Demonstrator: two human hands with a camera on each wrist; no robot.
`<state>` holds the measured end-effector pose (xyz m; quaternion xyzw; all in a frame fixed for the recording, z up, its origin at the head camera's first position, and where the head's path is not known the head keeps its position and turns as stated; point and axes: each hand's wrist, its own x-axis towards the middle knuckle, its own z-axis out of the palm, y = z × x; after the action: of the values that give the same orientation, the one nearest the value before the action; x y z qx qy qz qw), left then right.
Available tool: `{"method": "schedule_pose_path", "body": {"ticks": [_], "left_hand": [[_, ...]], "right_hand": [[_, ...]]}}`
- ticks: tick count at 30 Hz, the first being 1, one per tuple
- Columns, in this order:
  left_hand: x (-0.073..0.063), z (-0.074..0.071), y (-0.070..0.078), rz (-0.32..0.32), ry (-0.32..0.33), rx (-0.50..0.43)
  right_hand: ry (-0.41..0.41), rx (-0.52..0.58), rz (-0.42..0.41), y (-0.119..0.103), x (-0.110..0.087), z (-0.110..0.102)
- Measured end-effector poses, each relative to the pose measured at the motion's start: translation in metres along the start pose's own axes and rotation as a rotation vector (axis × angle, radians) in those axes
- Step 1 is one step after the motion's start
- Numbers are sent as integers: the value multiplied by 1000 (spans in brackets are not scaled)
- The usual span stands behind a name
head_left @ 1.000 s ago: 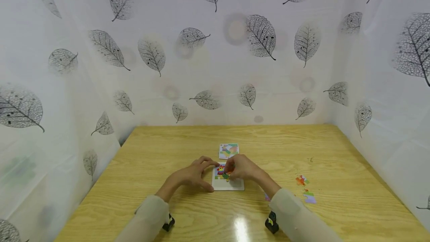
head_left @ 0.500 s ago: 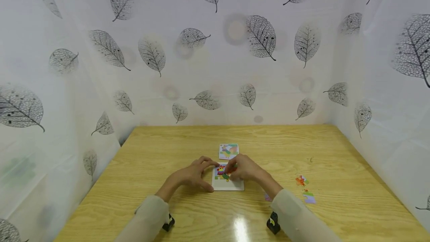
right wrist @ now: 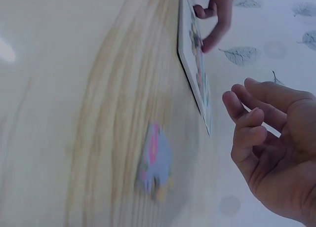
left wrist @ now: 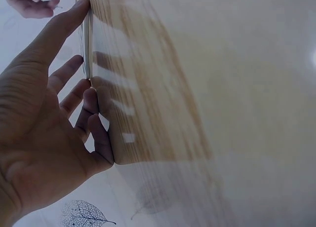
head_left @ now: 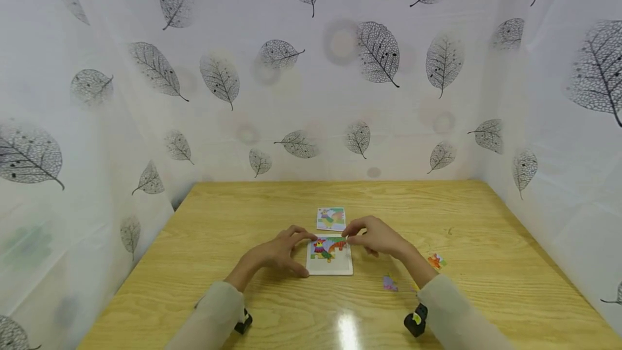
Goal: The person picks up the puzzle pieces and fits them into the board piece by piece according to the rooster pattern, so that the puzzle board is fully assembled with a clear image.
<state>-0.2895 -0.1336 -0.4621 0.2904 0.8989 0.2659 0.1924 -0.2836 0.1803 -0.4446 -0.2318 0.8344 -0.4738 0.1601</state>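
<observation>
My left hand (head_left: pixel 279 253) holds the white puzzle tray (head_left: pixel 329 270) at its left side, thumb by the near corner and index finger by the far corner. In the left wrist view, the thumb lies along the tray's edge (left wrist: pixel 87 44). Joined jigsaw pieces (head_left: pixel 326 249) fill the far and left parts of the tray and show a colourful rooster. My right hand (head_left: pixel 376 235) hovers at the tray's far right corner, fingers loosely bent. Nothing shows between its fingertips in the right wrist view. Behind the tray lies a square picture card (head_left: pixel 331 219) with a paler rooster.
A loose purple puzzle piece (head_left: pixel 390 283) lies on the wooden table (head_left: pixel 243 204), right of the tray. An orange piece (head_left: pixel 436 261) is farther right, beside the right forearm. White leaf-patterned curtains (head_left: pixel 291 96) enclose the back and sides.
My right hand has drawn back to the right from the joined pieces, uncovering the tray's far right part. The purple piece now shows more fully. My left hand stays put.
</observation>
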Motion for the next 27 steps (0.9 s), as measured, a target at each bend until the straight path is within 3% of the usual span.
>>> {"method": "schedule_pose_path", "body": {"ticks": [7, 16, 27], "left_hand": [[-1, -1, 1, -5, 1, -6], [-1, 0, 1, -14, 0, -4], [0, -1, 1, -9, 0, -8]], "right_hand": [[60, 6, 43, 16, -28, -34], [19, 44, 81, 38, -64, -69], [30, -1, 114, 64, -103, -100]]}}
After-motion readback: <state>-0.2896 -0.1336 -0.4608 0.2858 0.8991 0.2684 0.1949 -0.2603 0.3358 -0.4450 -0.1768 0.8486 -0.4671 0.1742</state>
